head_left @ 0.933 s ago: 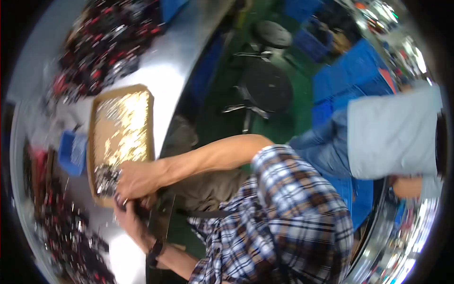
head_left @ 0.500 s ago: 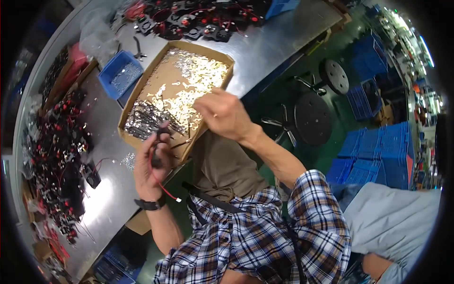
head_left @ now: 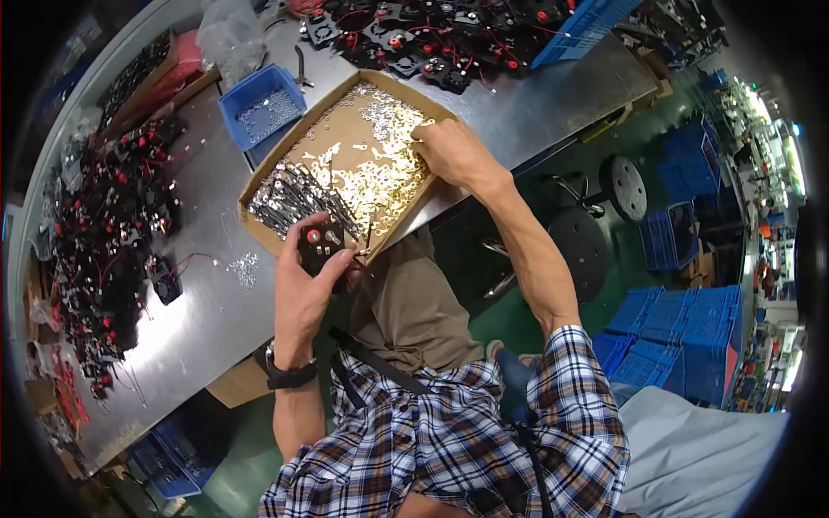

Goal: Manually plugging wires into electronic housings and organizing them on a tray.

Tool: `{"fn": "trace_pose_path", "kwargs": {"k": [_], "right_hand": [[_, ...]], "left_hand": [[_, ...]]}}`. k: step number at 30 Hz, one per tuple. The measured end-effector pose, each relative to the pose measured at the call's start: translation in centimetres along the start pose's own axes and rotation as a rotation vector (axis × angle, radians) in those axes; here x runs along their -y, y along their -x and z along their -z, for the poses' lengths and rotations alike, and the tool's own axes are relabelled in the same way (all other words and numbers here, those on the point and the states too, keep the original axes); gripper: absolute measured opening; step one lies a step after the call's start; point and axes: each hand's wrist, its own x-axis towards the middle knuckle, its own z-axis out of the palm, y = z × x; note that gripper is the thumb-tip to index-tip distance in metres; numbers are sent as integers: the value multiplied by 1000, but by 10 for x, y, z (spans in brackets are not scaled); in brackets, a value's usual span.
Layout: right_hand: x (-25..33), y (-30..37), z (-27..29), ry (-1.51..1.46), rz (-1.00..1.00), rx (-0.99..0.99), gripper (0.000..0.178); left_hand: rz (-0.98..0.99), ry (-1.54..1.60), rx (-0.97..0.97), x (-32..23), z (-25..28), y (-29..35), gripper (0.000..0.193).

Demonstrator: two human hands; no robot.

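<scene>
In my left hand (head_left: pixel 300 298) is a small black housing (head_left: pixel 313 255) with a red knob-like terminal and metal studs, gripped between thumb and fingers by its sides. It sits just above the near edge of a shallow cardboard tray (head_left: pixel 345 129). The tray holds many shiny ring-ended metal lugs (head_left: pixel 380 186), with a bundle of thin dark and silver strips (head_left: pixel 294 198) at its left. At the tray's right edge my right hand (head_left: pixel 458 155) bends its fingers down toward the lugs. Its fingertips are partly hidden, so whatever they pinch cannot be made out.
A blue bin (head_left: pixel 228 108) of small metal pieces stands left of the tray, by dark-handled pliers (head_left: pixel 301 67). Black wired parts pile up at left (head_left: pixel 112 224) and far back (head_left: pixel 414 39). Loose silver bits (head_left: pixel 245 269) lie on the metal table. Stools (head_left: pixel 623 187) and blue crates (head_left: pixel 682 328) stand right.
My right hand has moved farther over the tray's right side. My left hand has turned the black housing so its red terminal shows; its dangling red wire is out of sight. The view has shifted.
</scene>
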Motion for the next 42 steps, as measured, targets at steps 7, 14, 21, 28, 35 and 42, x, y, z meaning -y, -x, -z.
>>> {"fn": "trace_pose_path", "kwargs": {"k": [7, 14, 21, 28, 35, 42], "right_hand": [[12, -14, -15, 71, 67, -7, 16], [7, -15, -13, 113, 92, -44, 17], [16, -13, -8, -109, 27, -154, 22], [29, 1, 4, -747, 48, -9, 25], [88, 20, 8, -519, 381, 224, 13], [116, 11, 19, -95, 768, 207, 32]], "left_hand": [[64, 11, -53, 1, 2, -4, 44], [12, 119, -34, 11, 4, -5, 45], [53, 120, -30, 7, 5, -4, 39], [28, 123, -26, 7, 7, -5, 35], [126, 168, 152, -5, 17, -10, 35], [99, 6, 225, -1, 21, -14, 38]]}}
